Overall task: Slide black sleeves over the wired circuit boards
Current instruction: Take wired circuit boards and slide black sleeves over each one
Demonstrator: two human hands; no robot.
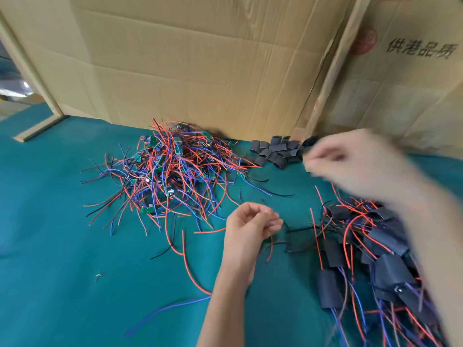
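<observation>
A tangle of green circuit boards with red, blue and black wires (172, 169) lies heaped mid-table. Loose black sleeves (275, 151) are piled at the back, against the cardboard. Boards with sleeves on them (385, 266) lie stacked at the right. My right hand (355, 164) is motion-blurred at the right edge of the sleeve pile, and a dark blurred sleeve (310, 142) shows at its fingertips. My left hand (250, 229) hovers over the cloth in the middle with its fingers curled. Thin black and red wires (278, 242) run out beside its fingers; whether it holds them is unclear.
A teal cloth (62, 234) covers the table. Cardboard sheets (200, 58) and a wooden post (333, 71) wall off the back. Stray red, blue and black wires (175, 306) lie in front of the heap, and a small metal scrap (99, 276) lies at the left.
</observation>
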